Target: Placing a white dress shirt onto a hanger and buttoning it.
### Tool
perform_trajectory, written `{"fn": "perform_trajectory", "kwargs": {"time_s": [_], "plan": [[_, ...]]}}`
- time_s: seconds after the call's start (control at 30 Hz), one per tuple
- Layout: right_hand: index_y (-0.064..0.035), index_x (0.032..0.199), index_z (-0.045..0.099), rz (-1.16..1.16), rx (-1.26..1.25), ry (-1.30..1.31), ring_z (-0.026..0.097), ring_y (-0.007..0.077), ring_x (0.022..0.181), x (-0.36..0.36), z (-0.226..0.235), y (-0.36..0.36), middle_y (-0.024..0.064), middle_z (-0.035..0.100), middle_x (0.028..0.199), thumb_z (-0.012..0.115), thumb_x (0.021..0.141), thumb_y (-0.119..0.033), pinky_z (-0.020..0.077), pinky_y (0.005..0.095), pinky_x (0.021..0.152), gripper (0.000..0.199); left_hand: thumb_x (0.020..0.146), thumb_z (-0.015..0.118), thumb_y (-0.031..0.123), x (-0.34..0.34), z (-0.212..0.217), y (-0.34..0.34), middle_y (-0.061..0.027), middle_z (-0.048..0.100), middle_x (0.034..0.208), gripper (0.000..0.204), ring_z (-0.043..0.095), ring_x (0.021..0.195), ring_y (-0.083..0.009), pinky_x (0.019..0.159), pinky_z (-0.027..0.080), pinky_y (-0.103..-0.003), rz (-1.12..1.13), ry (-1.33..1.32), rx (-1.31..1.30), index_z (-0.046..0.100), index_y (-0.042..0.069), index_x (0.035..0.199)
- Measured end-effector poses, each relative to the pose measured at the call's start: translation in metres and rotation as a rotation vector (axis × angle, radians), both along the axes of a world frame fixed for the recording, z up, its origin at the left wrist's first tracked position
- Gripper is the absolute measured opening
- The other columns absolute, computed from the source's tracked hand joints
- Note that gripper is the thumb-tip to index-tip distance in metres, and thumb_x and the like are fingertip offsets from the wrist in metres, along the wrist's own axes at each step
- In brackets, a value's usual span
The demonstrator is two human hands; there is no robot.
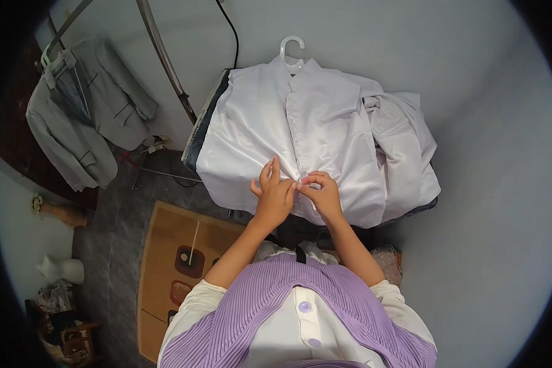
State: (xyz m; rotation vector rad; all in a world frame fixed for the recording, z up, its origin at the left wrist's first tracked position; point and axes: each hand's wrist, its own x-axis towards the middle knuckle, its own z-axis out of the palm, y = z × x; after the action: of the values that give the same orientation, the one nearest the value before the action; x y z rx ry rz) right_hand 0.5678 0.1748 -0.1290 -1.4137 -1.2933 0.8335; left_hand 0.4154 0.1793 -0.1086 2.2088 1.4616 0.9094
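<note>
A white satiny shirt (pixel 328 113) lies spread on a padded board with a dark edge (pixel 196 144), its front placket running down the middle. From its collar sticks the hook of a white hanger (pixel 292 46). My left hand (pixel 275 195) pinches the placket near the lower end with thumb and forefinger, other fingers raised. Right beside it, almost touching, my right hand (pixel 321 195) pinches the same edge. The fingertips hide the exact spot they grip; a button there cannot be made out. One sleeve (pixel 402 132) lies bunched on the right.
Grey jackets (pixel 80 113) hang from a metal rack (pixel 165 58) at the left. A brown patterned rug (pixel 165 257) covers part of the floor. A white mannequin form (pixel 61 270) and a vase (pixel 61 211) stand far left. The wall closes off the back and right.
</note>
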Motion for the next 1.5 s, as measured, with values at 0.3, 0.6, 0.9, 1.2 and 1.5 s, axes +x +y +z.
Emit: {"fn": "perform_trajectory", "kwargs": {"time_s": [0.3,0.6,0.9,1.2,1.5], "plan": [[-0.0141,0.074,0.069,-0.2,0.093,-0.575,0.043,0.0206,0.108,-0.019,0.017,-0.007,-0.0021,0.058,0.102,0.077,0.064,-0.024,0.0202,0.0421,0.092,0.016,0.084,0.059,0.041,0.003,0.001,0.006,-0.0254,0.026,0.146,0.037,0.022,0.133,-0.0358,0.096,0.007,-0.065,0.028,-0.074,-0.109,0.071,0.007,0.075],[-0.02,0.087,0.073,-0.008,0.084,-0.413,0.039,0.0206,0.113,-0.011,0.033,-0.013,-0.0018,0.056,0.11,0.074,0.069,-0.028,0.0169,0.0418,0.094,0.02,0.091,0.051,0.032,-0.005,-0.022,0.016,-0.018,0.024,0.15,0.03,0.023,0.132,-0.0324,0.097,0.006,-0.063,-0.008,-0.202,-0.201,0.066,0.009,0.079],[-0.016,0.079,0.07,0.048,0.069,-0.698,0.039,0.025,0.117,-0.009,0.046,-0.007,0.0016,0.054,0.114,0.071,0.074,-0.025,0.017,0.0577,0.094,0.01,0.09,0.051,0.021,-0.005,-0.017,0.009,-0.0171,0.025,0.15,0.02,0.023,0.133,-0.0357,0.097,0.008,-0.066,-0.038,-0.036,-0.064,0.067,0.008,0.088],[-0.0172,0.089,0.065,-0.045,0.557,-0.94,0.037,0.0274,0.121,-0.012,0.024,-0.011,0.0013,0.051,0.108,0.064,0.077,-0.011,0.0088,0.0558,0.097,0.013,0.09,0.047,0.018,-0.002,-0.016,0.005,-0.0192,0.034,0.144,0.021,0.032,0.129,-0.0317,0.095,0.009,-0.064,0.015,0.07,0.147,0.061,0.004,0.083],[-0.0162,0.1,0.058,-0.17,0.148,-0.567,0.025,0.0306,0.129,-0.016,0.038,-0.01,0.0079,0.041,0.126,0.066,0.078,-0.029,0.0077,0.0627,0.098,0.027,0.079,0.066,0.024,-0.004,-0.014,0.003,-0.0169,0.032,0.146,0.013,0.026,0.131,-0.0345,0.096,0.009,-0.063,-0.022,-0.111,0.141,0.068,0.013,0.085]]}}
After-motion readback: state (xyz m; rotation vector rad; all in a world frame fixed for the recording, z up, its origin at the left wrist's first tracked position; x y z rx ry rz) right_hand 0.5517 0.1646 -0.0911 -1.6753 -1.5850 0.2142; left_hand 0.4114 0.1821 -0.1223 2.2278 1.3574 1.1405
